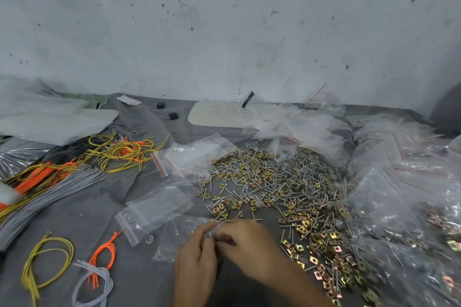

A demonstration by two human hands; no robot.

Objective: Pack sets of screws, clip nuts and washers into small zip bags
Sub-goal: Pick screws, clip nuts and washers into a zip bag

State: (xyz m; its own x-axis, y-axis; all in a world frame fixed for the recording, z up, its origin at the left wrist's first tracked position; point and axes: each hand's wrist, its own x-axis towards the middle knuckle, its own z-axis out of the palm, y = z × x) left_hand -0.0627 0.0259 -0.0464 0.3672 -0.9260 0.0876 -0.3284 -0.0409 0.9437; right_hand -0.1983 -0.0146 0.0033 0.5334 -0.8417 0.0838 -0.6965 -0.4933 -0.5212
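Left hand and right hand meet fingertip to fingertip, both pinching small clear zip bag at near counter edge; mouth hidden by fingers. Empty clear zip bags just beyond. Heap of silver screws, brass clip nuts, grey washers right of hands on grey cloth-covered counter. Yellow, orange, grey wire bundles left

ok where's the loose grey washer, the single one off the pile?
Head view, lower centre-left: the loose washer lies on the grey cloth, at the near edge of an empty zip bag, left of the left hand.
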